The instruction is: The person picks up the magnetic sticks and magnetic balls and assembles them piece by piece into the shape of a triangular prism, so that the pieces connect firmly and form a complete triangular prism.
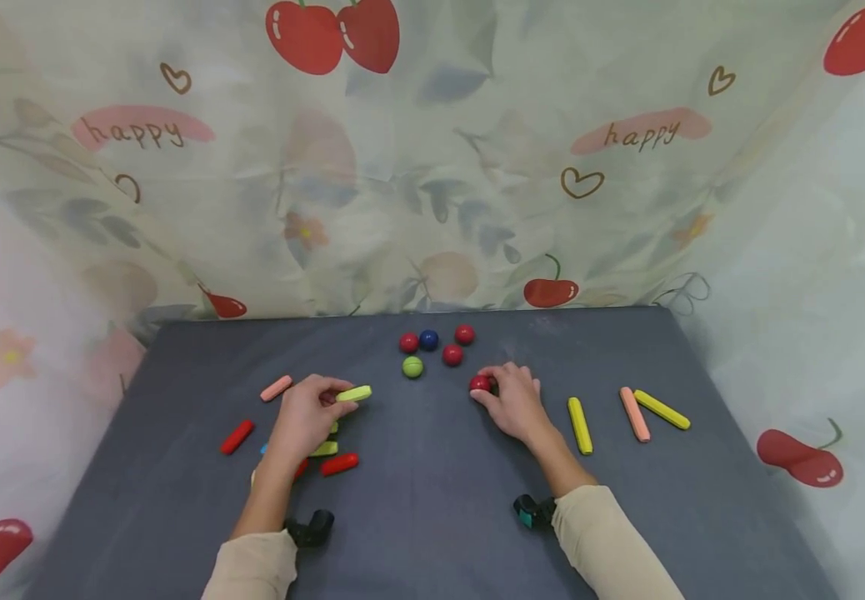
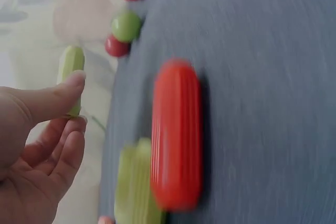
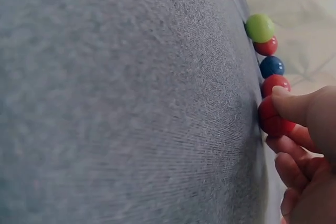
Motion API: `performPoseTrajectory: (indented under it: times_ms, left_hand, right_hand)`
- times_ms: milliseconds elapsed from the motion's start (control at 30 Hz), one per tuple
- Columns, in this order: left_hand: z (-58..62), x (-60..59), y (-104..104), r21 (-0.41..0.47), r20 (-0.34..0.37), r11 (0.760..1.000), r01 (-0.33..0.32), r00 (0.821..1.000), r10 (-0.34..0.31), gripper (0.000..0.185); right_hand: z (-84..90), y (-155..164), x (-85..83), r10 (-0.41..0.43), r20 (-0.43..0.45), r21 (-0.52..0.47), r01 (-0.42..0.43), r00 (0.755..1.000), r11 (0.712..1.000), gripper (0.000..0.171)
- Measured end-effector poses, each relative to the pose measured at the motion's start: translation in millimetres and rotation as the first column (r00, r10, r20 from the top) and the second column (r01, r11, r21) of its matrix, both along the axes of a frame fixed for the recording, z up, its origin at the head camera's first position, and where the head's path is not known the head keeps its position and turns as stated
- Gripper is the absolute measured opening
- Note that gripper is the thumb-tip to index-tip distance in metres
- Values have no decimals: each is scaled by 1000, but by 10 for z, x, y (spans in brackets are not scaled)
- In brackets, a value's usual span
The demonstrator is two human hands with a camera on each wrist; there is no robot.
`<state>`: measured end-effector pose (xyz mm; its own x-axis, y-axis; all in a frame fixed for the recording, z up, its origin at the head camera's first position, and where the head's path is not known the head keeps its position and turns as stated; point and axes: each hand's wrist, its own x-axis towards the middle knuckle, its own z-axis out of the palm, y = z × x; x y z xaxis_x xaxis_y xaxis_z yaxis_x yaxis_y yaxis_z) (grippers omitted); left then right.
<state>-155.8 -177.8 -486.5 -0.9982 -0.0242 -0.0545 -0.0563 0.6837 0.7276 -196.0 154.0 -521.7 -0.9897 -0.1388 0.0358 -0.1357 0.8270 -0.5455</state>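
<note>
both hands are busy over the grey surface [image 1: 432, 517], each pinching one small piece. furthest left lie a red stick [image 1: 237, 437] and a pink stick [image 1: 276, 388], apart from each other and flat on the cloth. next comes the left hand [image 1: 305, 417], thumb and fingers closed on a yellow-green stick [image 1: 353, 393] held off the cloth with its free end pointing toward the middle; the left wrist view shows the thumb pressed along its side, a light grip that leaves most of the stick clear. under and just behind that hand sits a loose heap: another red stick [image 1: 339, 464], a yellow-green one [image 1: 324, 449], and others partly hidden. in the middle, a cluster of balls lies close together: a green ball [image 1: 412, 367], a blue ball [image 1: 428, 339] and three red ones around them. the right hand [image 1: 515, 404] curls round a red ball [image 1: 480, 384] at its fingertips, low at the cloth, just off that cluster. to the right lie a yellow stick [image 1: 580, 425], a second pink stick [image 1: 634, 414] and another yellow stick [image 1: 661, 410], the last two angled like a v.
</note>
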Motion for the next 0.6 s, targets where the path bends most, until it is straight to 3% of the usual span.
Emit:
performPoseTrajectory:
  times_ms: [267, 600]
  left_hand:
    - [-27, -7, 383, -7, 20, 1000, 6, 1000, -6, 20]
    - [-123, -76, 875, -32, -49, 995, 96, 994, -98, 17]
  right_hand:
    - [-29, -15, 111, 11, 50, -30, -9, 999, 1000, 41]
    - [18, -17, 177, 39, 29, -44, -38, 999, 998, 42]
